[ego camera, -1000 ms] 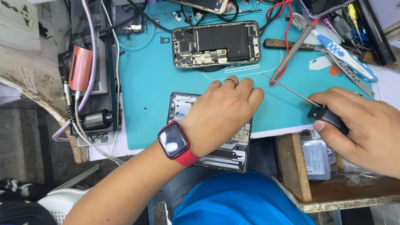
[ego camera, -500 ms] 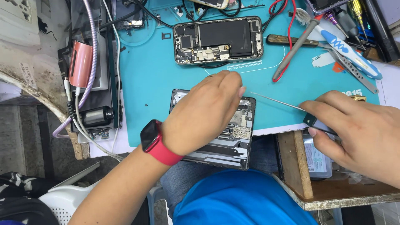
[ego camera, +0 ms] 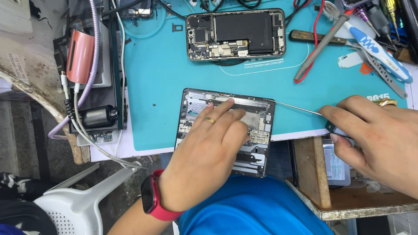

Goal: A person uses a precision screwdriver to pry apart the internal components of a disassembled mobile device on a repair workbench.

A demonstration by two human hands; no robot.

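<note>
— What's your grip on?
— My left hand point(ego camera: 209, 152) presses flat on the opened dark phone frame point(ego camera: 257, 130) at the teal desk mat's point(ego camera: 152, 87) near edge; my right hand point(ego camera: 379, 139) pinches a thin metal screwdriver point(ego camera: 296, 108).
— Around it?
— Another opened phone point(ego camera: 235, 34) farther off, tools far right.

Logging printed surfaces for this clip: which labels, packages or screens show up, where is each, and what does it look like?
Paper label: far left edge, on a worn white surface; small, pale, tilted.
Sticker: under the right hand, on a flat pack below the table edge; white, green mark.
Mat print: teal mat, below the opened phone; small white lettering, curved line.
Lit screens: none.
</note>
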